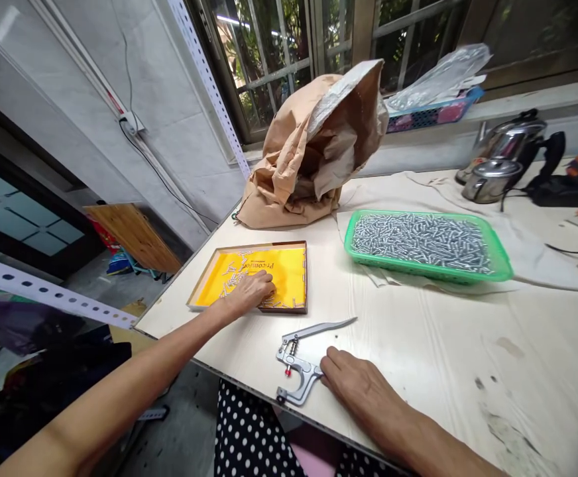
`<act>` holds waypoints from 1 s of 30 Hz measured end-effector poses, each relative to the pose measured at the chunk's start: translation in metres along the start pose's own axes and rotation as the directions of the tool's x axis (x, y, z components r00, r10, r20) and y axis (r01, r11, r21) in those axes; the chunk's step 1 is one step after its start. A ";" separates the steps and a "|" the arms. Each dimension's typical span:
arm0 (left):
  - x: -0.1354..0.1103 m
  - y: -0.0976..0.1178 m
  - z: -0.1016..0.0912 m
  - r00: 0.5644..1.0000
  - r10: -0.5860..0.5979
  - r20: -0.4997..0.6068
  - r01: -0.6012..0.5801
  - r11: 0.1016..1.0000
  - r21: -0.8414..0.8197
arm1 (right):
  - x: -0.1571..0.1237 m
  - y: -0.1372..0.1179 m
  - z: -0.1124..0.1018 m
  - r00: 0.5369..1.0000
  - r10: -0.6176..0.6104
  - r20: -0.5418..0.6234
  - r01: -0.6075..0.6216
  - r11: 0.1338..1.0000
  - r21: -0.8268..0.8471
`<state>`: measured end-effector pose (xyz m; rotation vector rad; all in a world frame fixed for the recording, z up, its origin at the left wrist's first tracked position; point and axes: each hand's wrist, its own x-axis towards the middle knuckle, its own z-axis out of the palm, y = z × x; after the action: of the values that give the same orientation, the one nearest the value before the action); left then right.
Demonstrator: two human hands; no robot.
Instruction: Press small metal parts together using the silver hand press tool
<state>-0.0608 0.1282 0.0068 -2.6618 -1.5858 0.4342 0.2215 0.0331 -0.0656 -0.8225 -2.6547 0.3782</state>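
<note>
My left hand (253, 290) reaches down into a shallow box (202, 281) with a yellow bottom. Its fingers are curled and closed, and the fingertips are hidden, so I cannot tell what they hold. Small silver metal pieces (232, 281), slim like screws or pins, lie scattered beside that hand. My right hand (361, 384) is closed round the lower handle of grey hand-press pliers (306, 372). The tool lies low over the table near the front edge, its upper lever (323, 327) raised apart from the hand. A spring and a red tip show at its jaw.
A green plastic basket (504, 262) full of similar metal pieces stands on the right on a cloth. Behind the box slumps an open brown paper sack (279, 179). A steel kettle (515, 136) and small metal pot (492, 180) stand at the back right. The table's edge (204, 364) runs close in front.
</note>
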 end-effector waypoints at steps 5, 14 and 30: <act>-0.001 0.009 -0.006 0.995 -0.029 -0.094 0.024 0.998 -0.058 | 0.002 0.000 -0.007 0.999 0.026 0.043 -0.027 1.000 0.012; -0.079 0.096 -0.011 0.883 -0.380 0.277 0.408 0.327 -0.853 | 0.007 0.001 -0.017 0.987 0.066 0.145 -0.070 0.997 0.023; -0.088 0.131 0.014 0.742 -0.460 0.487 0.558 0.021 -0.830 | 0.005 0.000 -0.018 0.987 0.033 0.158 -0.034 0.999 0.003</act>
<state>0.0091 -0.0129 -0.0063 -2.0011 -3.5303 -0.8191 0.2246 0.0386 -0.0481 -0.8703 -2.7865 0.4785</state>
